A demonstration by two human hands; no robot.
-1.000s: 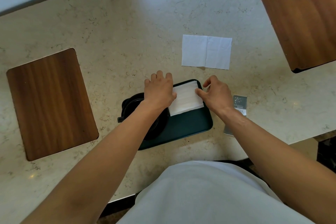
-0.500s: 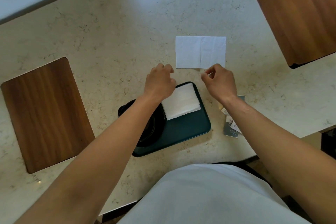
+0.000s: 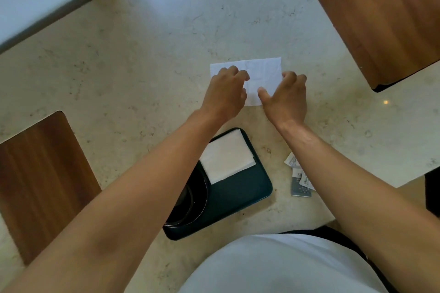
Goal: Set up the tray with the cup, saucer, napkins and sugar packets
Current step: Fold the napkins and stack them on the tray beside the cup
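A dark green tray [image 3: 240, 197] lies near the table's front edge. On its far half lies a folded white napkin [image 3: 227, 157]. The black cup and saucer [image 3: 188, 200] sit on its left end, partly hidden by my left forearm. Beyond the tray a second white napkin [image 3: 263, 70] lies flat on the table. My left hand [image 3: 223, 95] rests on this napkin's left half with bent fingers. My right hand [image 3: 287, 95] touches its right edge, with the thumb on the paper. Sugar packets [image 3: 300, 182] lie on the table right of the tray.
Wooden placemats lie at the left [image 3: 40, 181] and at the far right [image 3: 381, 16]. The beige stone table [image 3: 142, 54] ends in an edge close to my body and at the right.
Both hands have left the folded napkin on the tray and moved forward onto the flat napkin farther back. The view has tilted with them.
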